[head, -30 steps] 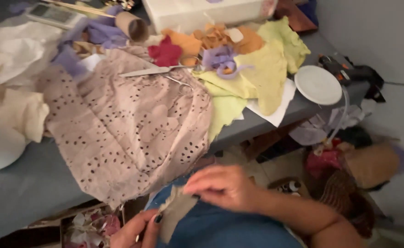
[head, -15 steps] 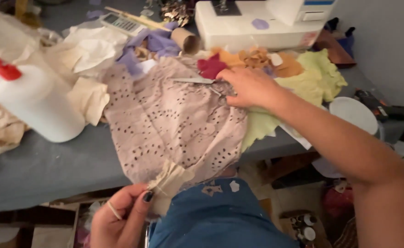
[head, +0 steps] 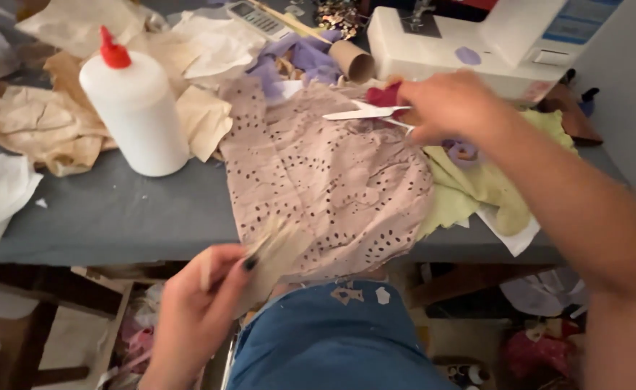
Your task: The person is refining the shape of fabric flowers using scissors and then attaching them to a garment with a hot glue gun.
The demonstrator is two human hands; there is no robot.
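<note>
My right hand [head: 449,107] is closed on the handles of a pair of scissors [head: 365,113], blades pointing left over a pink eyelet fabric [head: 325,173] spread on the grey table [head: 123,213]. My left hand [head: 206,296] is below the table's front edge and pinches a small beige strip of fabric [head: 278,249] between fingers and thumb. The strip lies against the hanging edge of the pink fabric. A red felt scrap [head: 383,95] lies just behind the scissors.
A white glue bottle with a red cap [head: 133,108] stands at the left. Crumpled beige and white paper [head: 50,130] lies around it. A white sewing machine [head: 491,40] sits at the back right, with yellow-green fabric [head: 477,188], purple scraps [head: 303,58] and a cardboard tube [head: 352,61] nearby.
My right hand went from my lap up to the table and took hold of the scissors. My left hand stayed low with the beige strip.
</note>
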